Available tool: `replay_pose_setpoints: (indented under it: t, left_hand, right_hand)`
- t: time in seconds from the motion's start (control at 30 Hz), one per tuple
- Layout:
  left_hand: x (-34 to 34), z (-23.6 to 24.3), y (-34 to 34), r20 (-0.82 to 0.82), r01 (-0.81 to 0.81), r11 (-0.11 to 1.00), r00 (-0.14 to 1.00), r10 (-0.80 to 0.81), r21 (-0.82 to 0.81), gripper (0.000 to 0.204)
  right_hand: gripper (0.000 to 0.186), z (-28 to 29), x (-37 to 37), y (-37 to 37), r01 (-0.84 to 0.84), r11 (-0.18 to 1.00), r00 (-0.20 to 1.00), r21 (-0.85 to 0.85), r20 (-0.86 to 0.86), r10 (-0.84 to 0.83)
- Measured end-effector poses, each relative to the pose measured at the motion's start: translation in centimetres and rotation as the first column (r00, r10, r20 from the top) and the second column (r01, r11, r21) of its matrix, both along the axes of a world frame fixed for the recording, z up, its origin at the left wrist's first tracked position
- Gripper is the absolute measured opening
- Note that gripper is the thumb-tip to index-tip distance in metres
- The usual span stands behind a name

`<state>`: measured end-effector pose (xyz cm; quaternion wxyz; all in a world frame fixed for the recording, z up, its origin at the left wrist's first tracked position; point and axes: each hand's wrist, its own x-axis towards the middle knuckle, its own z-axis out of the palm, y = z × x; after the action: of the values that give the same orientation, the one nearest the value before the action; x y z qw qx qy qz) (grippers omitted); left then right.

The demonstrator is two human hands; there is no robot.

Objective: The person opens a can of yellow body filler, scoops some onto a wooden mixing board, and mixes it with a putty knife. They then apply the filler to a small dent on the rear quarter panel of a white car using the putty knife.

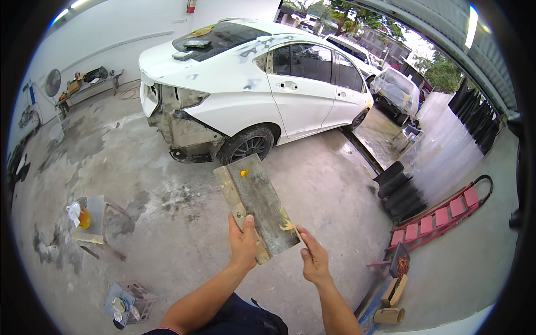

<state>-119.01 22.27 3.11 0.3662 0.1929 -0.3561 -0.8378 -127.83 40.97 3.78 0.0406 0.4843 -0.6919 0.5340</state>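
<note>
stained concrete floor [329,184] spread through the workshop: at left a stool [99,215] bore a yellow-and-white tub [82,216], beyond the hands stood a white sedan [301,100] with its rear corner stripped, and at right lay a red stepladder [427,224]. held out over the floor, the putty board [259,204] could have tipped, since the left hand [243,248] clasped only its lower left edge, thumb on top, fingers [232,225] mostly hidden beneath. such a tilt might have let the yellow dab [244,173] slide off the far end. the right hand [315,262] could have smudged the yellow streak [286,222] beside it; its fingers were bent near the thumb at the board's right edge, but whether they held a thin blade or just the rim, i could not tell. a pale, worn wooden strip [233,198] ran down the board's left side; rightward, its long rectangular face was grey, mottled and scuffed.
</note>
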Motion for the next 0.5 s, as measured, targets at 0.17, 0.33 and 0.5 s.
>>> replay_pose_setpoints:
  t: [0.17,0.33,0.5]
  left_hand:
    - [0.5,-0.9,-0.6,-0.022,0.049,0.993,0.999,-0.047,0.104,0.039]
    - [0.4,-1.3,-0.3,-0.026,0.113,0.982,0.994,-0.110,0.153,0.039]
    - [0.8,-0.6,-0.2,-0.047,0.087,0.982,0.996,-0.080,0.165,0.041]
  right_hand:
    - [0.039,0.5,-2.8,1.7,0.204,0.924,0.880,0.323,-0.474,-0.028]
    - [0.042,0.1,-1.0,2.5,0.109,0.978,0.926,0.175,0.339,-0.164]
    - [0.049,0.6,0.1,2.6,0.228,0.899,0.940,0.374,-0.324,-0.103]
